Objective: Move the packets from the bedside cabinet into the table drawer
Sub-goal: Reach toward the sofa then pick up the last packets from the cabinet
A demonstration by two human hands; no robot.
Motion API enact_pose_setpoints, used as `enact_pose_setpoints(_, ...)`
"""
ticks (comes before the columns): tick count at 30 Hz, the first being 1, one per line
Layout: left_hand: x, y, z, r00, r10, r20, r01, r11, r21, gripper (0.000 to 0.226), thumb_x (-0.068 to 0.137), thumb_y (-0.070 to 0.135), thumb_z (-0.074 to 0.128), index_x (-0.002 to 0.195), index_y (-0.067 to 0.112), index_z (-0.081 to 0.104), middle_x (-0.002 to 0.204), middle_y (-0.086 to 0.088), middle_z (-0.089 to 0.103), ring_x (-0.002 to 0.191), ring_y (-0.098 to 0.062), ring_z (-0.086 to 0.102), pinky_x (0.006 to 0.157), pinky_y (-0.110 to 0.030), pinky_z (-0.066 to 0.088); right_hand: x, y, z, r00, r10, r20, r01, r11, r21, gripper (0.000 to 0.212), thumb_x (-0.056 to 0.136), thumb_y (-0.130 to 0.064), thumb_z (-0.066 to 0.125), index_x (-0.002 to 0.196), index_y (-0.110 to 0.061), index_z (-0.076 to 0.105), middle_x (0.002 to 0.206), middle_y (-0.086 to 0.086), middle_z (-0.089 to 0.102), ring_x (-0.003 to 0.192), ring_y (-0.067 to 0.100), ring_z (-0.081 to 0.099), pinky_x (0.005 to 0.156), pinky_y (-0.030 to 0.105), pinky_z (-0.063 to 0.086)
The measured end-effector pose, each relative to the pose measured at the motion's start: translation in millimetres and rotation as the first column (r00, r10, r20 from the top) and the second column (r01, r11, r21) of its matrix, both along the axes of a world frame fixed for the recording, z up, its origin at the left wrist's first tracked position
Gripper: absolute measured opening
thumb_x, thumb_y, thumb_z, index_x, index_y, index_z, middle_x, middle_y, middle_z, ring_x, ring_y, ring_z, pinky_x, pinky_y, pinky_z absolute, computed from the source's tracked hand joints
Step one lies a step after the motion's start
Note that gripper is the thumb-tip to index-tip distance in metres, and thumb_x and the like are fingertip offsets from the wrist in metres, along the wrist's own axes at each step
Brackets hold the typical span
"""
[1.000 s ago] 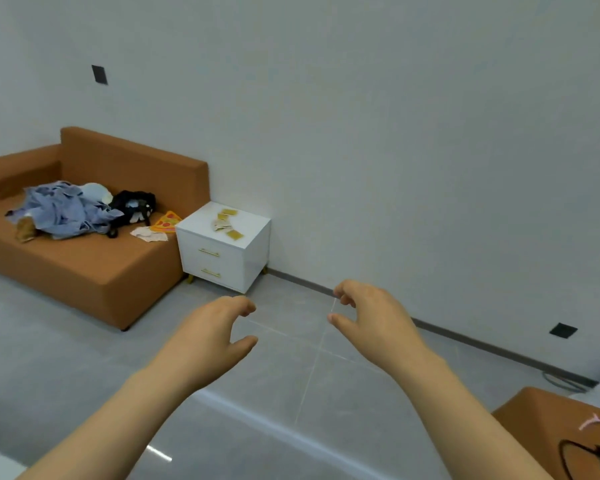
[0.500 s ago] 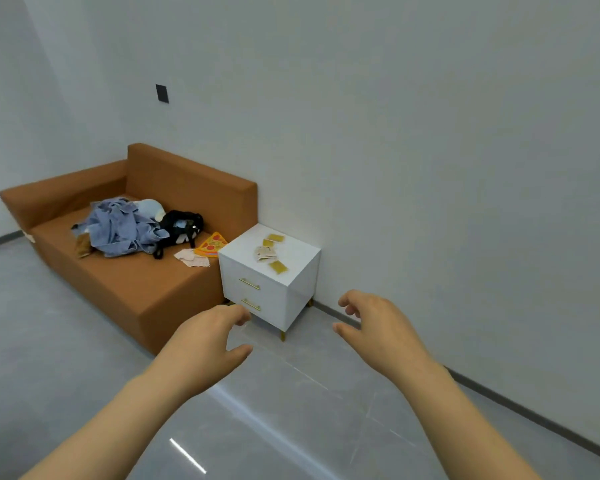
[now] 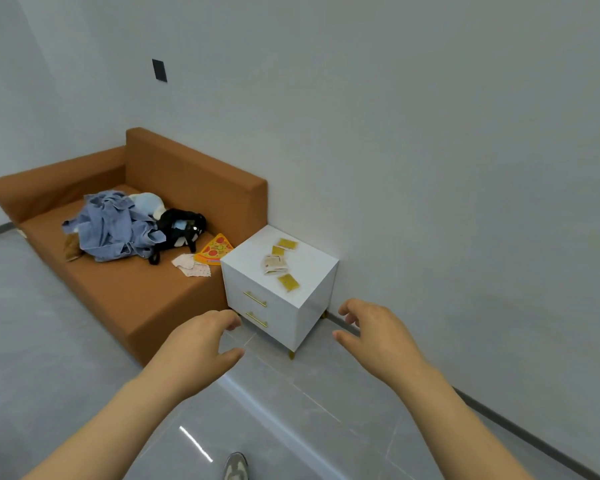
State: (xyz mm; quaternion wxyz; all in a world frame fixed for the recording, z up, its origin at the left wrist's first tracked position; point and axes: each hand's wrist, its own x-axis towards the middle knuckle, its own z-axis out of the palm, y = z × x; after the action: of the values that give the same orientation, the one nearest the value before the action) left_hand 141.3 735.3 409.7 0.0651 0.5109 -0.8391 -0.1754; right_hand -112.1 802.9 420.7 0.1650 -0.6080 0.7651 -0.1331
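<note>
A white bedside cabinet [image 3: 309, 299] with two gold-handled drawers stands against the wall beside a sofa. On its top lie several packets: a yellow one [image 3: 287, 243] at the back, a smaller yellow one [image 3: 278, 251], a pale beige one [image 3: 274, 264] in the middle and a yellow one [image 3: 288, 283] nearest me. My left hand [image 3: 201, 344] and my right hand [image 3: 374, 336] are stretched out in front of me, below and short of the cabinet, both empty with fingers curled apart. No table drawer is in view.
An orange-brown sofa [image 3: 146, 299] left of the cabinet carries a heap of blue clothes [image 3: 111, 226], a black bag [image 3: 181, 226], a pizza-slice toy [image 3: 215, 249] and papers. The floor is grey tile. My shoe [image 3: 235, 465] shows at the bottom edge.
The view has swung and closed in on the cabinet, which now looks larger and sits nearer the centre. Both hands stay raised and empty in front of me.
</note>
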Motion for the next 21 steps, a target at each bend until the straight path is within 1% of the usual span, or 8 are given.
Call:
enact_pose_setpoints(5, -4, -100, -17, 1.0, -0.024, -0.019, 0.024, 0.999, 0.037, 0.04, 0.083, 0.038, 0.065, 0.121, 0.028, 0.054, 0.117, 0.013, 0.058, 0.101, -0.004, 0.055, 0.078, -0.014, 0.038, -3, -94, -19, 0.999, -0.034, 0.015, 0.033, 0.998, 0.063, 0.039, 0.089, -0.034, 0.059, 0.126, -0.021, 0.053, 0.117, -0.001, 0.062, 0.11, 0.017, 0.057, 0.089, 0.031, 0.048)
enact_pose_setpoints(9, -2, -176, -27, 0.999, -0.053, -0.003, 0.053, 0.994, 0.097, 0.038, 0.083, 0.038, 0.064, 0.119, 0.029, 0.055, 0.114, 0.013, 0.059, 0.098, -0.004, 0.055, 0.076, -0.015, 0.039, 1, -163, -30, 0.996, -0.087, 0.037, 0.082, 0.99, 0.113, 0.037, 0.087, -0.033, 0.061, 0.122, -0.021, 0.056, 0.113, 0.0, 0.064, 0.108, 0.017, 0.059, 0.088, 0.033, 0.049)
enact_pose_setpoints(12, -6, -228, -39, 0.996, -0.09, 0.011, 0.088, 0.989, 0.123, 0.036, 0.084, 0.036, 0.063, 0.118, 0.028, 0.055, 0.114, 0.01, 0.06, 0.098, -0.007, 0.056, 0.073, -0.017, 0.037, 0, -206, -44, 0.993, -0.108, 0.045, 0.1, 0.984, 0.146, 0.036, 0.088, -0.032, 0.061, 0.122, -0.02, 0.056, 0.112, 0.001, 0.064, 0.108, 0.018, 0.059, 0.088, 0.033, 0.049)
enact_pose_setpoints(14, -12, -256, -48, 0.994, -0.105, 0.013, 0.101, 0.984, 0.149, 0.036, 0.085, 0.035, 0.062, 0.119, 0.026, 0.056, 0.115, 0.009, 0.06, 0.1, -0.008, 0.056, 0.075, -0.018, 0.038, -2, -230, -53, 0.991, -0.119, 0.054, 0.107, 0.977, 0.182, 0.036, 0.088, -0.031, 0.06, 0.122, -0.02, 0.055, 0.113, 0.0, 0.063, 0.107, 0.018, 0.058, 0.088, 0.032, 0.049)
enact_pose_setpoints(17, -22, -292, -62, 0.994, -0.113, 0.009, 0.109, 0.977, 0.185, 0.038, 0.085, 0.036, 0.063, 0.121, 0.025, 0.055, 0.118, 0.01, 0.059, 0.105, -0.008, 0.056, 0.085, -0.019, 0.043, -11, -264, -67, 0.99, -0.123, 0.066, 0.106, 0.97, 0.219, 0.035, 0.089, -0.028, 0.06, 0.123, -0.02, 0.056, 0.115, -0.001, 0.062, 0.108, 0.016, 0.057, 0.087, 0.029, 0.047)
enact_pose_setpoints(18, -26, -305, -68, 0.994, -0.112, 0.011, 0.108, 0.974, 0.198, 0.038, 0.085, 0.036, 0.063, 0.121, 0.025, 0.055, 0.118, 0.01, 0.059, 0.105, -0.008, 0.056, 0.085, -0.019, 0.043, -16, -277, -72, 0.99, -0.123, 0.072, 0.104, 0.968, 0.23, 0.035, 0.089, -0.027, 0.06, 0.123, -0.02, 0.056, 0.115, -0.002, 0.062, 0.108, 0.016, 0.057, 0.087, 0.029, 0.047)
enact_pose_setpoints(21, -40, -344, -84, 0.994, -0.107, 0.013, 0.102, 0.972, 0.211, 0.037, 0.085, 0.037, 0.063, 0.119, 0.024, 0.057, 0.116, 0.009, 0.06, 0.102, -0.009, 0.056, 0.078, -0.018, 0.04, -32, -317, -92, 0.988, -0.132, 0.084, 0.106, 0.96, 0.261, 0.036, 0.088, -0.028, 0.06, 0.123, -0.018, 0.055, 0.115, 0.0, 0.062, 0.107, 0.016, 0.057, 0.086, 0.029, 0.047)
